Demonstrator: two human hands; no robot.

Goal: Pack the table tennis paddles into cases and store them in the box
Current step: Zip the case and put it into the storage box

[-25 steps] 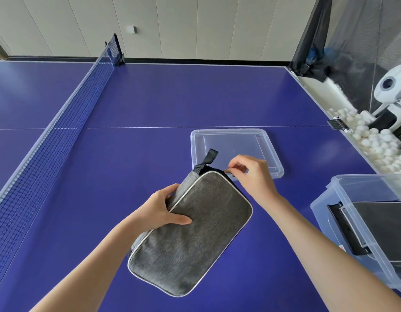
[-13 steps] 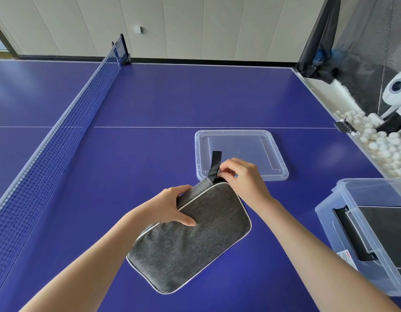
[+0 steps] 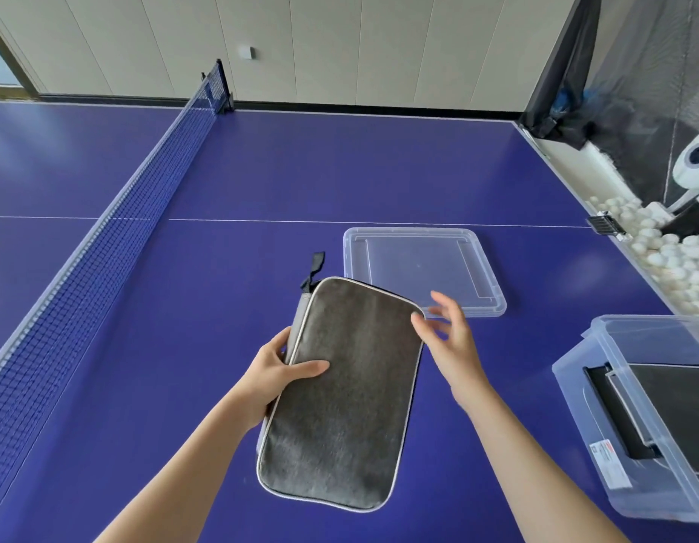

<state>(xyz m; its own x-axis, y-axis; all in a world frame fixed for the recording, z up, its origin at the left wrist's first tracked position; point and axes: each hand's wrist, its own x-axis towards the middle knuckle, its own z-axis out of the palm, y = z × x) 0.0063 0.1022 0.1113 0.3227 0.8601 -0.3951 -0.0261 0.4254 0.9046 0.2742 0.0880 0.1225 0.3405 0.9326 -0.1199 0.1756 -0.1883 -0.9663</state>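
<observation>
A grey fabric paddle case [image 3: 340, 397] with a pale piped edge is held above the blue table, its black strap [image 3: 315, 268] sticking out at the far corner. My left hand [image 3: 275, 376] grips its left edge, thumb on top. My right hand [image 3: 447, 342] hovers at the case's upper right corner, fingers spread and blurred, holding nothing. The clear plastic box [image 3: 598, 436] stands at the right edge, with a dark case [image 3: 669, 409] lying inside it. Whether a paddle is in the grey case is hidden.
The box's clear lid [image 3: 422, 268] lies flat on the table just beyond the case. The net [image 3: 104, 248] runs along the left. A tray of white balls [image 3: 669, 264] and a ball machine [image 3: 692, 166] sit past the table's right edge.
My right hand has let go of the zipper end near the strap and moved right, opening. The case has turned more upright in my left hand.
</observation>
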